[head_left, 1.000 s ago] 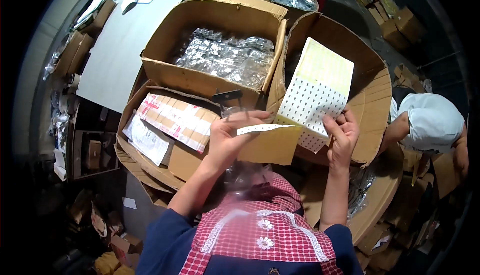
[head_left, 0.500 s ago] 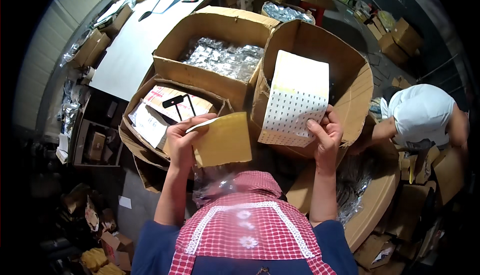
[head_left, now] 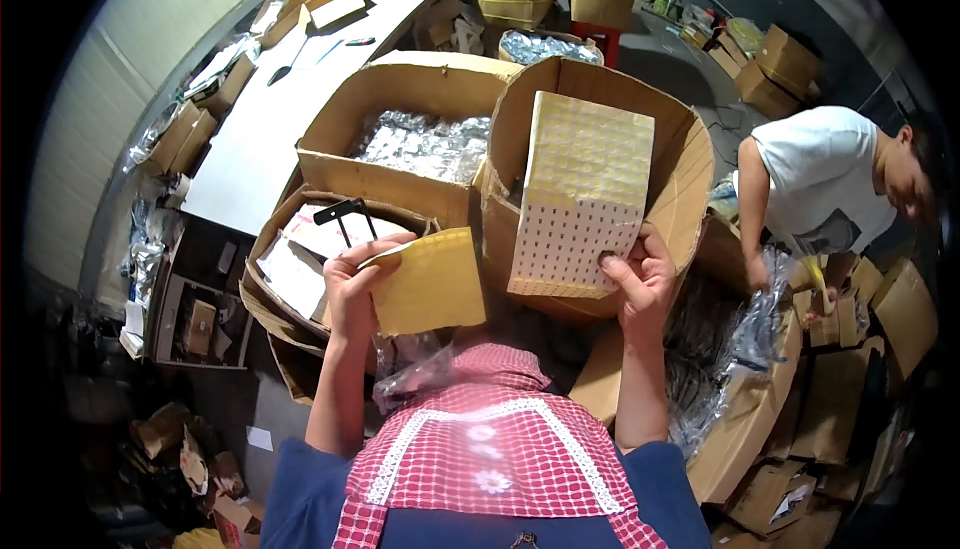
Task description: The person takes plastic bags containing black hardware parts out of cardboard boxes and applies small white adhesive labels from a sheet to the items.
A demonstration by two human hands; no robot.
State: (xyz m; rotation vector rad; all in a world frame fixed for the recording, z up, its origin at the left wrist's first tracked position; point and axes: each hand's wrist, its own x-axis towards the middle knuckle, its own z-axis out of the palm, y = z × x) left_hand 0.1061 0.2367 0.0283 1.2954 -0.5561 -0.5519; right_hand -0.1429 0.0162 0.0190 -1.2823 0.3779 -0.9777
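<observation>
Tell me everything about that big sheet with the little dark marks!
The sheet looks like thin paper, rectangular and slightly bent. Its upper part is yellowish with a faint grid; below, rows of small dark marks cover a paler area. It is held up before an open cardboard box. The right grip pinches its lower right edge, thumb in front.

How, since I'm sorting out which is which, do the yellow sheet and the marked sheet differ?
The yellow sheet shows a plain face; the marked sheet has rows of dark marks. The yellow sheet looks smaller than the marked sheet. The left grip holds the yellow sheet, the right grip the marked sheet. Both look thin.
</observation>
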